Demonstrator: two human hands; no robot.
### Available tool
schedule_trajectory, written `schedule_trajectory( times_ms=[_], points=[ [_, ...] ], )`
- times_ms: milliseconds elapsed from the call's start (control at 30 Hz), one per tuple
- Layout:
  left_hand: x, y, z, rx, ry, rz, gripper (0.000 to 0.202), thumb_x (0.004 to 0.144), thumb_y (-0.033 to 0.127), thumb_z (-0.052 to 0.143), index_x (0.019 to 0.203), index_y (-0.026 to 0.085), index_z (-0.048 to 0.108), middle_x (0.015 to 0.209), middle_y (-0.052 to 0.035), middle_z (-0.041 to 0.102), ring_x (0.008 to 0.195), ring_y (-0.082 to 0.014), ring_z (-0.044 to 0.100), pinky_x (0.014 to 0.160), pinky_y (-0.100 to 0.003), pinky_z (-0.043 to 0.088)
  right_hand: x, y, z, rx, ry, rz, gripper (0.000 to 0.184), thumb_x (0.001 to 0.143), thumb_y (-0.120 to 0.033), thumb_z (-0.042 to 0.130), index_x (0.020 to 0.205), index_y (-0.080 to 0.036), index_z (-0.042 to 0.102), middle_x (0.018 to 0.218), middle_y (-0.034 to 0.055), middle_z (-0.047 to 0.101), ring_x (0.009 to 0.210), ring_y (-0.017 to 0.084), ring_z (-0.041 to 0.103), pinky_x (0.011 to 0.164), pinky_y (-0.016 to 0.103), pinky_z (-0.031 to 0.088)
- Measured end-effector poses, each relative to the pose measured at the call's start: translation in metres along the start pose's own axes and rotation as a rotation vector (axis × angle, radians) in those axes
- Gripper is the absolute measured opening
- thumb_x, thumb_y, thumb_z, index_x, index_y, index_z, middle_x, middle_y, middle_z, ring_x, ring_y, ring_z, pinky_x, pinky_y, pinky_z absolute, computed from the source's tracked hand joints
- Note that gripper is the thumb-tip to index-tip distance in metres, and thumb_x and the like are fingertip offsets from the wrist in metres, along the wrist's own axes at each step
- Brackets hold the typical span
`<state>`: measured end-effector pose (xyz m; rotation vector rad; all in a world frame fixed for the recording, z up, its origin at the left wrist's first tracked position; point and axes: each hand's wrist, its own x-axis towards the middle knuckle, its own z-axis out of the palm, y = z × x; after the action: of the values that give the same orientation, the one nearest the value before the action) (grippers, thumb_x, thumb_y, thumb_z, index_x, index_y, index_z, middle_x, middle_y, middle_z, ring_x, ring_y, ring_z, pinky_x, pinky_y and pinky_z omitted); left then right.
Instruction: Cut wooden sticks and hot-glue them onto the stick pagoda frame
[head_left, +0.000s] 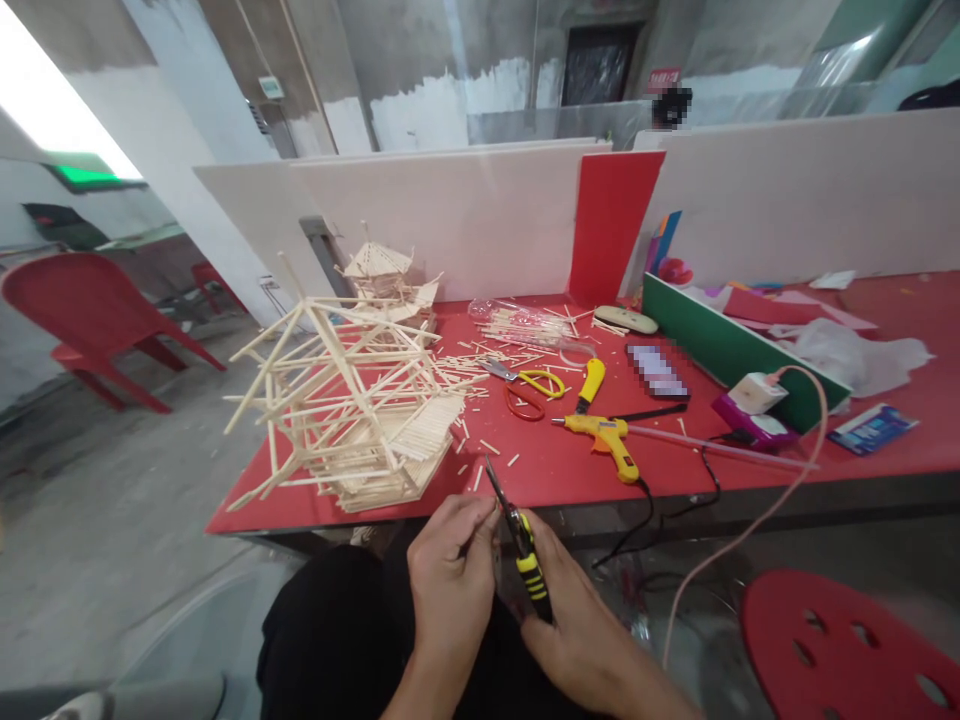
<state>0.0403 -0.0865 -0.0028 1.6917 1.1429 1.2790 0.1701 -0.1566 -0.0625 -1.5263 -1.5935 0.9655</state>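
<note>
My right hand is closed round the black-and-yellow handles of a pair of pliers, held above my lap at the table's front edge. Its tip points up and left. My left hand is closed in a pinch right beside the pliers' jaws; what it holds is too small to make out. Just beyond my hands a model house of thin wooden sticks stands on the left end of the red table.
Loose sticks, scissors with red and yellow handles, a yellow glue gun with its black cord, a yellow knife, a phone and a charger lie on the table. White partitions stand behind. A red stool is at my right, a red chair at my left.
</note>
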Motion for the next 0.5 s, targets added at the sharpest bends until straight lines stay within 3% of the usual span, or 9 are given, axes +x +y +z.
schedule_trajectory(
  times_ms=[100, 267, 500],
  points=[
    [0.0, -0.003, 0.002, 0.029, -0.003, 0.009, 0.014, 0.083, 0.018, 0.06, 0.082, 0.019, 0.074, 0.076, -0.0025, 0.065, 0.064, -0.0125, 0.06, 0.059, -0.02, 0.049, 0.001, -0.005, -0.003, 0.053, -0.01, 0.006, 0.092, 0.062, -0.002, 0.045, 0.148, -0.023, 0.02, 0.152, 0.0069, 0.031, 0.141, 0.023, 0.026, 0.117, 0.047, 0.021],
    [-0.001, -0.008, 0.012, 0.032, 0.025, -0.019, 0.014, 0.084, 0.018, 0.058, 0.082, 0.019, 0.072, 0.076, -0.0024, 0.064, 0.066, -0.0138, 0.061, 0.061, -0.022, 0.049, 0.0, -0.012, -0.002, 0.182, 0.057, 0.025, 0.085, 0.061, 0.0, 0.044, 0.142, -0.022, 0.03, 0.14, 0.0076, 0.045, 0.132, 0.022, 0.04, 0.112, 0.042, 0.032],
    [-0.002, -0.014, 0.019, 0.077, -0.026, -0.023, 0.015, 0.084, 0.015, 0.056, 0.077, 0.018, 0.069, 0.071, -0.0015, 0.063, 0.065, -0.0137, 0.059, 0.061, -0.022, 0.047, -0.008, -0.002, 0.008, 0.292, 0.1, 0.082, 0.083, 0.059, 0.0, 0.044, 0.138, -0.022, 0.034, 0.133, 0.0072, 0.051, 0.124, 0.023, 0.047, 0.106, 0.041, 0.038]
  ],
)
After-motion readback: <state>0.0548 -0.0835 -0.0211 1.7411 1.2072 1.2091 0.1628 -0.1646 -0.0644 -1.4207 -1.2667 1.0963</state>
